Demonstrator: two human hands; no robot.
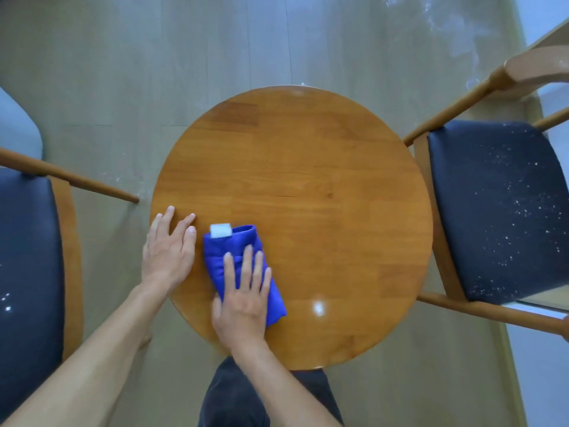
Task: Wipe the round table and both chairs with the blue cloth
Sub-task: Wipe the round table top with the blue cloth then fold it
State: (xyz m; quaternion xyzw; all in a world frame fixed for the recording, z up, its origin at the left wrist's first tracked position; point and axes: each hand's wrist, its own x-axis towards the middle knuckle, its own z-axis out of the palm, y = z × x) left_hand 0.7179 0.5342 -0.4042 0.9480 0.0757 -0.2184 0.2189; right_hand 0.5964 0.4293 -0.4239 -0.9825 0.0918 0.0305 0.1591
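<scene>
A round wooden table (308, 167) fills the middle of the view. On its near left part lies a folded blue cloth (229, 251) with a white label at its far end. My right hand (243, 298) presses flat on the cloth with straight fingers. My left hand (169, 251) rests flat on the table's left edge, just beside the cloth. A chair with a dark seat (498, 211) stands to the right, its seat speckled with white crumbs. Another dark-seated chair (27, 266) stands to the left with a few white specks.
The floor (123, 72) is pale wood planks, with white dust at the far right. The right chair's curved wooden backrest (535, 67) reaches over the upper right. My dark trousers (261, 402) show below the table's near edge.
</scene>
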